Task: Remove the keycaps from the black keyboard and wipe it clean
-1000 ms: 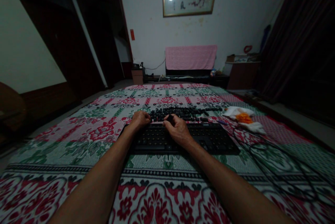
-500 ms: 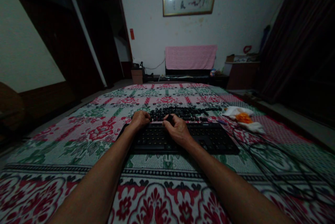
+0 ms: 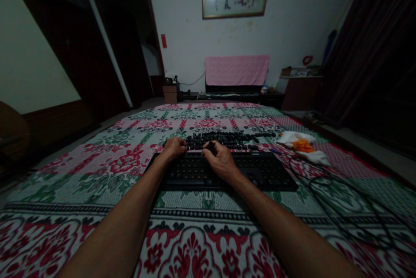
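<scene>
A black keyboard lies flat on the patterned bedspread, with rows of small pale spots where keycaps are off. Beyond its far edge, many loose black keycaps are spread in a heap. My left hand hangs over the keyboard's far left part, fingers curled down and closed by the keycaps; what they pinch, if anything, is hidden. Above the middle of the keyboard, my right hand is closed, with a small black keycap between thumb and fingers. My right palm covers part of the key rows.
To the right, a black cable lies in loose loops on the bedspread. A crumpled white bag with something orange sits beyond it. Against the far wall, a pink cloth covers a screen-like shape.
</scene>
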The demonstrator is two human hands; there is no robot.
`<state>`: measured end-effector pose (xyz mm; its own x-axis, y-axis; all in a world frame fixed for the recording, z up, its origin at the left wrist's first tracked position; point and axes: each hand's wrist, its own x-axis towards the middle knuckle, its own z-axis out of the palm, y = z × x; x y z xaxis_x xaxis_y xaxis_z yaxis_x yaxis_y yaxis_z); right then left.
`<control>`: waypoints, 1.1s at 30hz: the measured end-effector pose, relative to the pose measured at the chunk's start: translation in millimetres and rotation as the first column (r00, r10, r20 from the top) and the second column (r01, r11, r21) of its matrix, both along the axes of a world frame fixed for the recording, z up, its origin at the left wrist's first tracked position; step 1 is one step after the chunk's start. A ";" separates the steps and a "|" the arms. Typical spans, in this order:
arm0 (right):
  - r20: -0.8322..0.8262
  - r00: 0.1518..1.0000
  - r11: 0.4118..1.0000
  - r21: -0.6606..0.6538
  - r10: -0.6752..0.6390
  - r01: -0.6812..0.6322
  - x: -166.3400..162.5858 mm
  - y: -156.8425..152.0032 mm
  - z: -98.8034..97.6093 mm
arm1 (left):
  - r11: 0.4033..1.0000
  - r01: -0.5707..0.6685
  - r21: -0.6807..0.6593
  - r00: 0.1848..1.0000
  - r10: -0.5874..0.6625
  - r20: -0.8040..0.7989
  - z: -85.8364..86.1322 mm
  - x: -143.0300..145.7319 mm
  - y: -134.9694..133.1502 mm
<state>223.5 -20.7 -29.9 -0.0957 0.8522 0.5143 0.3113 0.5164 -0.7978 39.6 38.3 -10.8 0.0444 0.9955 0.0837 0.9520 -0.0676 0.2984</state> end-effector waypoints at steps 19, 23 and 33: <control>-0.009 1.000 1.000 0.005 0.019 -0.019 0.9 -1.8 9.2 | 0.999 -0.037 0.012 0.999 0.037 0.038 4.2 -1.2 -2.1; -0.008 1.000 1.000 0.014 0.023 -0.023 1.5 -1.1 7.7 | 0.998 -0.030 0.053 0.998 0.028 0.048 8.3 -5.1 -0.5; -0.011 0.999 0.999 -0.028 0.036 -0.036 5.9 -1.5 2.7 | 0.992 -0.113 0.058 0.993 0.111 0.033 14.2 -47.0 -25.9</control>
